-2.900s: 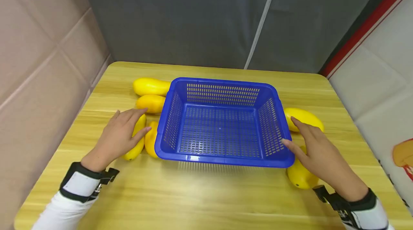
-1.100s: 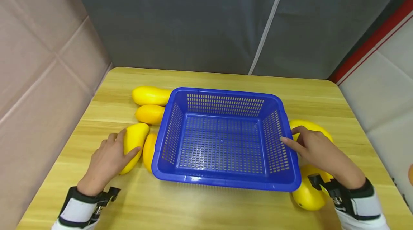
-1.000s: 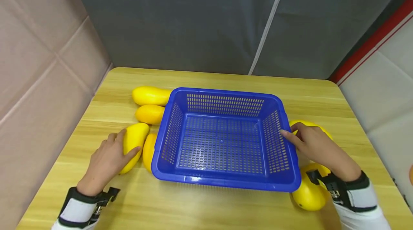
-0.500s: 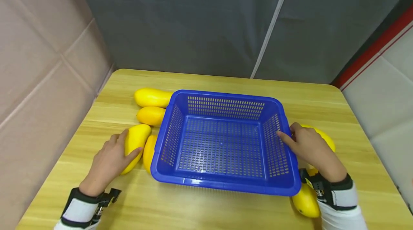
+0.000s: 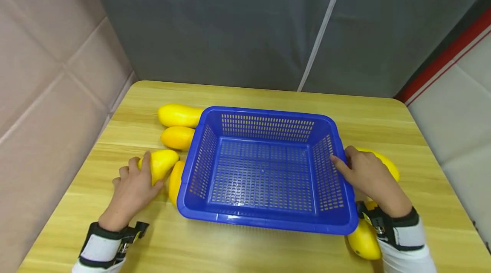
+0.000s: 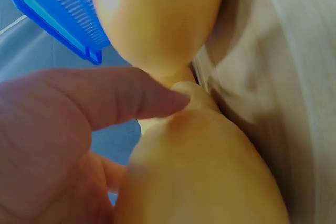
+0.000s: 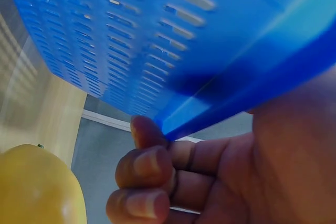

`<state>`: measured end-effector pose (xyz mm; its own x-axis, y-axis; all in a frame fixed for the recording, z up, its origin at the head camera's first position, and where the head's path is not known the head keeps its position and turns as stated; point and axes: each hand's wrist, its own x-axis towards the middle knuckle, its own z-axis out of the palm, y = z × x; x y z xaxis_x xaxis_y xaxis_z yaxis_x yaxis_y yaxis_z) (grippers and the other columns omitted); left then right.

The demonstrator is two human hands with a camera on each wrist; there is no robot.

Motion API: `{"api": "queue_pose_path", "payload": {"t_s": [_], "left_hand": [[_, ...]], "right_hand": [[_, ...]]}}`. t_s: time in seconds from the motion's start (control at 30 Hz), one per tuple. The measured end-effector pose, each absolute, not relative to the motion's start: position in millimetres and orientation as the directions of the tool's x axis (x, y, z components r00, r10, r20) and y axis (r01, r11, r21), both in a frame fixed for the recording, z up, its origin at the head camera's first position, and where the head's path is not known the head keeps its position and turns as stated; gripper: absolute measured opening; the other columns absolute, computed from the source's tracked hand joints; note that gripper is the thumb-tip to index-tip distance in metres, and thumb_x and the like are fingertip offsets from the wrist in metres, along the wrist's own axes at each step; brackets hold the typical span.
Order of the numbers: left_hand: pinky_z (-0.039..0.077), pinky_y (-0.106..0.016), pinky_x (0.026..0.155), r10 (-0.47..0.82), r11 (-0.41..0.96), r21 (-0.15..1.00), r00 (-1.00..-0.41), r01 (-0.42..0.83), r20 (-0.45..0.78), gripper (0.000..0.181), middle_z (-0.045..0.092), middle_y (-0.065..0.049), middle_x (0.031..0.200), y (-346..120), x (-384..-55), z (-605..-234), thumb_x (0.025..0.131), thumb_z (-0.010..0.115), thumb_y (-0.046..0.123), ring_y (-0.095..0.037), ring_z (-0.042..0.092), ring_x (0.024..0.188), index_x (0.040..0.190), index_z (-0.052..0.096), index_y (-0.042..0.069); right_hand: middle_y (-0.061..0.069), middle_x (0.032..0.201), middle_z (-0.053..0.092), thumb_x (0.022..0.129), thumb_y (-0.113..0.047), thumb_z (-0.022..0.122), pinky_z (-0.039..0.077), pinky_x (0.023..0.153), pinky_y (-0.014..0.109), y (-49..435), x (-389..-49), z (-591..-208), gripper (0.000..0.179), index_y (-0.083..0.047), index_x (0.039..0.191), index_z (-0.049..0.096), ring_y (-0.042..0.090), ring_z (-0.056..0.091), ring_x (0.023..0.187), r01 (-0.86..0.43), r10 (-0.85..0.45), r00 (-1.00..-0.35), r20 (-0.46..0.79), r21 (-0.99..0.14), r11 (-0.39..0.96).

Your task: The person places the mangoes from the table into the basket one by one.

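Note:
A blue plastic basket (image 5: 264,223) with slotted walls stands mid-table, nothing inside it. My right hand (image 5: 370,177) grips its right rim, thumb over the inside wall; the right wrist view has the curled fingers (image 7: 144,163) under the rim. Left of the basket, my left hand (image 5: 132,188) holds a yellow mango (image 5: 165,163), fingers over its far left side and thumb on the near side. The left wrist view catches that mango (image 6: 205,177) below the thumb. Another mango (image 5: 176,181) lies between it and the basket.
Two more mangoes, an upper one (image 5: 178,115) and a lower one (image 5: 177,137), lie against the basket's left side. On the right, one mango (image 5: 385,164) is partly behind my right hand and another (image 5: 363,239) is by my wrist. A grey curtain (image 5: 215,26) hangs behind the wooden table (image 5: 245,251).
My right hand has moved left and closed on the basket's rim. My left hand has come down on the mango, which has turned slightly under its fingers in the last half second.

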<state>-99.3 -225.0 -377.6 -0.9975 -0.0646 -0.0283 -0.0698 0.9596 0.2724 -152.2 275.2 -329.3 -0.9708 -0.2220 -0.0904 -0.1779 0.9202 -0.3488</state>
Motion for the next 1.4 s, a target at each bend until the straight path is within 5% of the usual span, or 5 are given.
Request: {"api": "queue_pose_path", "payload": {"t_s": [0.43, 0.73, 1.13, 1.4], "left_hand": [[0.038, -0.062, 0.065, -0.064, 0.945, 0.325, -0.997, -0.044, 0.049, 0.083, 0.037, -0.043, 0.105, -231.8, -109.7, -368.2, 0.070, 0.082, 0.020, -0.058, 0.044, 0.082, 0.127, 0.037, -0.020], [0.034, -0.064, 0.066, 0.005, 0.946, 0.311, -0.964, 0.091, 0.266, 0.083, 0.039, -0.041, 0.111, -224.2, -120.2, -331.3, 0.066, 0.082, 0.017, -0.057, 0.042, 0.086, 0.130, 0.039, -0.015], [0.034, -0.061, 0.083, 0.238, 0.912, 0.256, -0.921, 0.321, 0.307, 0.081, 0.039, -0.033, 0.121, -167.6, -146.7, -278.7, 0.071, 0.076, 0.017, -0.049, 0.038, 0.106, 0.136, 0.036, -0.007], [0.041, -0.052, 0.080, 0.406, 0.867, 0.139, -0.840, 0.478, 0.359, 0.075, 0.046, -0.027, 0.119, -119.4, -176.2, -259.1, 0.070, 0.074, 0.026, -0.042, 0.041, 0.108, 0.132, 0.042, -0.003]], "right_hand": [[0.004, 0.059, 0.048, 0.099, -0.040, 0.049, 0.039, 0.045, 0.029, 274.1, -153.9, -328.1, 0.045, 0.006, 0.096, 0.053, 0.016, 0.048, 0.049, -0.161, -0.212, -0.971, -0.107, -0.359, 0.919], [0.005, 0.063, 0.051, 0.099, -0.041, 0.047, 0.040, 0.048, 0.029, 273.0, -151.3, -328.4, 0.049, 0.008, 0.100, 0.054, 0.017, 0.050, 0.052, -0.146, -0.203, -0.971, -0.124, -0.364, 0.920], [0.005, 0.062, 0.051, 0.100, -0.042, 0.046, 0.040, 0.047, 0.030, 274.2, -149.7, -328.5, 0.049, 0.007, 0.098, 0.053, 0.017, 0.050, 0.052, -0.138, -0.197, -0.972, -0.129, -0.368, 0.920], [0.005, 0.063, 0.050, 0.099, -0.042, 0.046, 0.039, 0.048, 0.030, 274.5, -149.7, -328.4, 0.049, 0.006, 0.098, 0.053, 0.017, 0.050, 0.053, -0.137, -0.199, -0.971, -0.131, -0.377, 0.916]]}}
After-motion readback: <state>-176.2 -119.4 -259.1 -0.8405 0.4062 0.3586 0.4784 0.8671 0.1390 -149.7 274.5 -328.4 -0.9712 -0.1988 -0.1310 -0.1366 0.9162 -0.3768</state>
